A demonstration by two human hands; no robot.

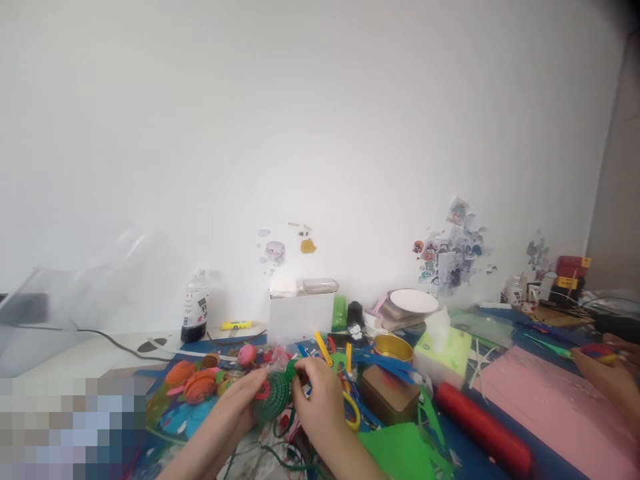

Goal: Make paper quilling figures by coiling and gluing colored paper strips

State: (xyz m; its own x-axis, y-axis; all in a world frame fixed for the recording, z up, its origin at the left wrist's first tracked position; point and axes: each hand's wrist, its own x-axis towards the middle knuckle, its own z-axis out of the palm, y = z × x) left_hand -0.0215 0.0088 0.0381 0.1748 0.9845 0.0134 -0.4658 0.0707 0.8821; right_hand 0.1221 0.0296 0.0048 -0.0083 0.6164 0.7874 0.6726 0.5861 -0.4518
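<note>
Green coil [274, 400] is held up between the two hands, above the near part of the cluttered bench [65, 360]. The left hand [244, 400] is closed on its left side, next to a red patch [263, 391]; the right hand [316, 392] has its fingertips together on a green piece [291, 370] at the coil's upper right edge (whether the two are joined, I cannot tell). Green cord [286, 460] trails below them. To the right lies a green sheet [400, 452], then a red roll [483, 430] and a pink sheet [560, 407], with another person's hand [607, 375] over its far right. Behind the green sheet is a brown box [390, 395]; orange coils [200, 387] lie left of the hands. Farther back stand a tissue box [443, 361], a gold tin [393, 349], a white box [301, 317] and a bottle [195, 307]. Stickers [453, 257] dot the wall [320, 133].
</note>
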